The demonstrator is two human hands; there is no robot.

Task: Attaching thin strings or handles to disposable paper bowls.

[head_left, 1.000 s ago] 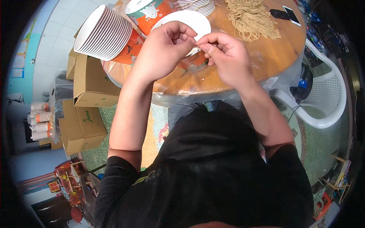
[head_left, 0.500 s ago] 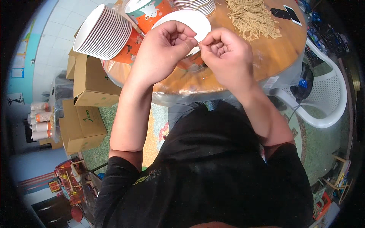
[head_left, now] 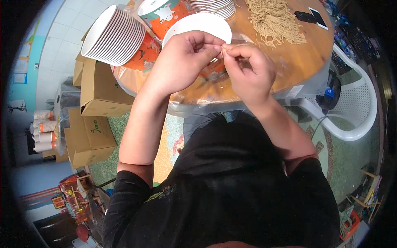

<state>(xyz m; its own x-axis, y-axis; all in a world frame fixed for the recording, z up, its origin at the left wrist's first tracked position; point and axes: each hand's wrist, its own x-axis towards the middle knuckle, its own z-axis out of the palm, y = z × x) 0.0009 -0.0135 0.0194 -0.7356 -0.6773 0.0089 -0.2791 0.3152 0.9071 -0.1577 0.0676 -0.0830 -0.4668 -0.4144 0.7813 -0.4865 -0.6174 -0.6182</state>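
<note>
Above the near part of the table, my left hand (head_left: 184, 58) is closed in a pinch, thumb against bent fingers. Facing it, my right hand (head_left: 252, 68) pinches too, and the fingertips of both meet. Whatever lies between them is too small to make out. Just behind and under my hands is a paper bucket (head_left: 206, 25) with a white inside; part of its printed side is hidden by my hands. A heap of tan cords (head_left: 275, 25) lies on the table beyond my right hand.
A tall stack of nested paper buckets (head_left: 113, 39) leans at the table's left. Behind are another printed bucket (head_left: 165, 14) and a further stack (head_left: 213, 7). Two phones (head_left: 317, 18) lie far right. Cardboard boxes (head_left: 103, 91) stand left, a white plastic chair (head_left: 359, 103) right.
Both hands have shifted slightly right and nearer to me. Their fingertips, a little apart before, now touch. The bucket behind them shows at a slightly different place.
</note>
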